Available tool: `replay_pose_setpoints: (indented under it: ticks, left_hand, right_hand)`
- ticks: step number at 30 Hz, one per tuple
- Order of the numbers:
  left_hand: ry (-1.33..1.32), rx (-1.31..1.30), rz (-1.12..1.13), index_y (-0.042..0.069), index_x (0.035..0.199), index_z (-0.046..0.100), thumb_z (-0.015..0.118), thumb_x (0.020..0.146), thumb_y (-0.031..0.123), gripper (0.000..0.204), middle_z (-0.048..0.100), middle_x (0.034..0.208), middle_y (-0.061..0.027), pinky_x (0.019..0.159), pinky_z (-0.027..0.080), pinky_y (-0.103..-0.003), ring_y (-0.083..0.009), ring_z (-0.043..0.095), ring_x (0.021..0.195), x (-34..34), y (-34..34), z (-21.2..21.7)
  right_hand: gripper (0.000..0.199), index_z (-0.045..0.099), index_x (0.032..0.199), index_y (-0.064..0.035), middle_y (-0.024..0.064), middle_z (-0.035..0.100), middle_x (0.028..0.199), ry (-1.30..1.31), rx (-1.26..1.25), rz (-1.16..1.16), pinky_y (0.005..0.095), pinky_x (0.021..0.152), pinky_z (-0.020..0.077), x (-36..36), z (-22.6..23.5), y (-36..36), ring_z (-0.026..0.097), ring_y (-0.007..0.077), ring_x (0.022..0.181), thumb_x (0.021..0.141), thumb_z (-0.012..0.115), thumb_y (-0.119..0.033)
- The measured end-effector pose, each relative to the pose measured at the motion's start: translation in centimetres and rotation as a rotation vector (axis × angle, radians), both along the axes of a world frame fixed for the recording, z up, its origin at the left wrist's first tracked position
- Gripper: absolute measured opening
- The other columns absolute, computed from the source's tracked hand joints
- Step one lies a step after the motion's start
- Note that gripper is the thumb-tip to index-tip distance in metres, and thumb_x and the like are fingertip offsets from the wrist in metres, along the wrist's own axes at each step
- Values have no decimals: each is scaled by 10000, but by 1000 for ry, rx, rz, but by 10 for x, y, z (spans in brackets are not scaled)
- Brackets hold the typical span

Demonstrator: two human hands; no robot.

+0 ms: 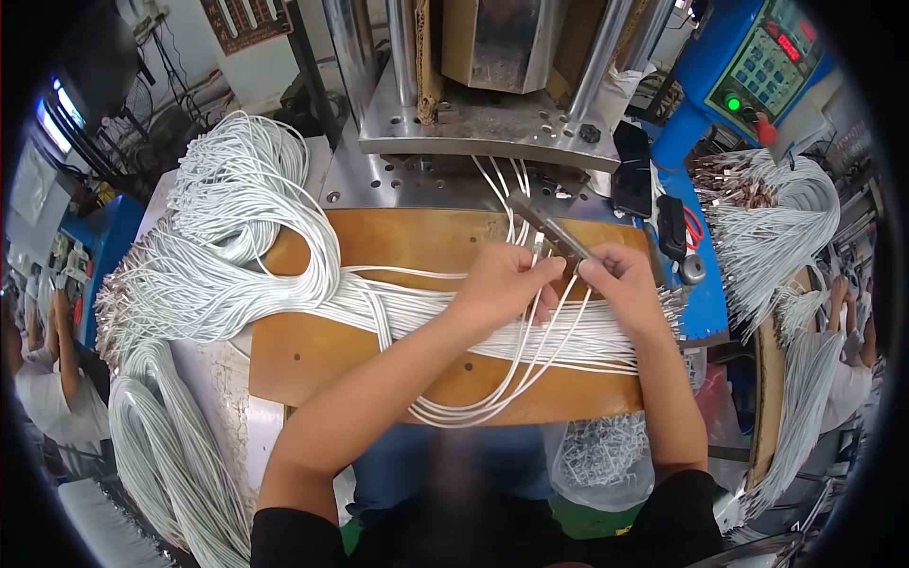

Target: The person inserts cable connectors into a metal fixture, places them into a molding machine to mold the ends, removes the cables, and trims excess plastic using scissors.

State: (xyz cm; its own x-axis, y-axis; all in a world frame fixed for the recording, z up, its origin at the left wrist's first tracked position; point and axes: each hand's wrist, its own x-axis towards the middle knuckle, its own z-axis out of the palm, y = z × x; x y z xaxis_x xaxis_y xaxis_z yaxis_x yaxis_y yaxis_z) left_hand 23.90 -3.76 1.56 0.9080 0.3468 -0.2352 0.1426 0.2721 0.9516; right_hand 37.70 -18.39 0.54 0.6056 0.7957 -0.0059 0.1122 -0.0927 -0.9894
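**Workshop crowded with white cables (417,305) around a smooth brown worktop (317,371)**

In the head view, a steel press (488,150) with polished columns stands behind the worktop. The left hand (511,282) pinches thin loose cables (527,364) near a metal connector (539,244); the right hand (620,282), just beside it, is clamped on the lower end of a slim grey metal bar (551,227), slanting up-left. Fingers hide some cable ends. The loose cables loop over the worktop's near edge. A blue-cased control panel (765,59) has a red display, its lettering too small to read. Coiled bundles (241,166) heap at left; a clear plastic bag (606,464) hangs below.
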Motion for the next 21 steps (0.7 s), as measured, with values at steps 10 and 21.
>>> replay_pose_setpoints:
  ticks: [10, 21]
  left_hand:
    - [-69, 172, -75, -49, 760, 614, 576, 932, 198, 304, 615, 595, -104, 421, 452, -248, -137, 573, 458, 6, 3, -3]
    - [-82, 293, -141, -46, 821, 606, 510, 962, 176, 281, 560, 543, -67, 374, 379, -246, -114, 506, 408, -1, 15, -19]
  right_hand:
    - [178, 669, 958, 26, 30, 670, 792, -143, -80, 19, 197, 596, 417, -2, 6, -2, 560, 41, 689, 833, 696, -97]
    - [183, 683, 945, 30, 19, 658, 765, -49, -14, 0, 197, 618, 430, 0, 3, -1, 568, 48, 683, 816, 715, -96]
